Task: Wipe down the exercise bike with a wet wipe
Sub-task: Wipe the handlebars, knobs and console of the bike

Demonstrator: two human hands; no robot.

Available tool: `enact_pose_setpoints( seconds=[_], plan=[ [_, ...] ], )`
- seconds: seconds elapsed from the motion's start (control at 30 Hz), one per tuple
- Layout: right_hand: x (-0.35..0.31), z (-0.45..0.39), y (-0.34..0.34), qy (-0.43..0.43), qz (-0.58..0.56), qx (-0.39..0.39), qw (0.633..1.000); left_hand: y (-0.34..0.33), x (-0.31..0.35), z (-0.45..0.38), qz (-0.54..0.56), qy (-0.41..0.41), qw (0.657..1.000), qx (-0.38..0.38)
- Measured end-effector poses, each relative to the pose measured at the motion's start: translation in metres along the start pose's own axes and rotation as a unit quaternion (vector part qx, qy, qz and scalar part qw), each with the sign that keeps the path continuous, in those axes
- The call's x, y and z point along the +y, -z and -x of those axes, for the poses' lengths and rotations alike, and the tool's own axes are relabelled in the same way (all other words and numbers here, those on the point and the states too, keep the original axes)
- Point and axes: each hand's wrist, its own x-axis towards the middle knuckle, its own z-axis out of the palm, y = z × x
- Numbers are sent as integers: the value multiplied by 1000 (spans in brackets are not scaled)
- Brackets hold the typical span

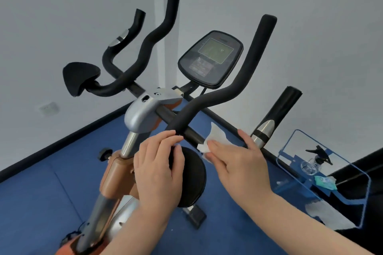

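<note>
Grey walls and a blue floor (41,203) are seen behind the bike (143,114), which is judged heavy and rigid. Its crossbar (191,133) is touched by the left hand (158,170), fingers loosely bent. The wipe (215,139), soft, limp and best pinched, is pressed on the crossbar under the flat fingers of the right hand (240,161).
</note>
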Motion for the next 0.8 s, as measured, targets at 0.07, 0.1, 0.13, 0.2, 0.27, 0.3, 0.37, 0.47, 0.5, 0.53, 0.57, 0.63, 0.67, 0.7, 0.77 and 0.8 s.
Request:
enact_pose_setpoints(
  seconds=[0.07,0.1,0.13,0.2,0.27,0.3,0.37,0.47,0.5,0.53,0.57,0.63,0.67,0.7,0.77,0.8],
  plan=[
    [-7,-15,4,-41,-15,-50,998,-1,0,0,28,39,999,12],
    [-10,-22,7,-53,-14,-73,996,-2,0,0,41,52,998,18],
    [-12,-29,8,-53,-2,-99,994,-2,0,0,49,56,997,24],
    [-16,-45,4,-44,11,-159,986,-3,0,-1,58,51,997,30],
    [-21,-64,-4,-67,-23,-184,980,-3,1,-1,64,49,996,32],
    [-24,-72,-7,-81,-36,-189,978,-2,1,-1,67,50,996,33],
    [-28,-81,-14,-92,-34,-182,978,-2,1,-1,69,53,996,34],
    [-25,-77,-10,-86,-50,-196,976,-2,1,0,76,64,995,27],
    [-21,-73,-5,-83,-60,-203,974,-2,1,0,80,70,994,25],
    [-16,-68,2,-81,-61,-214,972,-2,1,0,85,74,993,24],
    [-11,-61,9,-77,-52,-225,970,-1,0,1,90,78,993,25],
    [-3,-49,22,-68,-24,-247,966,-2,-2,1,96,81,992,27],
    [0,-45,25,-70,-17,-252,965,-3,-2,0,97,82,991,29],
    [1,-43,28,-71,-12,-253,965,-4,-3,0,98,83,991,29],
    [-4,-47,26,-61,12,-248,967,-4,-2,1,102,86,991,29],
    [-8,-51,22,-50,30,-243,968,-4,-2,0,104,85,990,30]
  ],
)
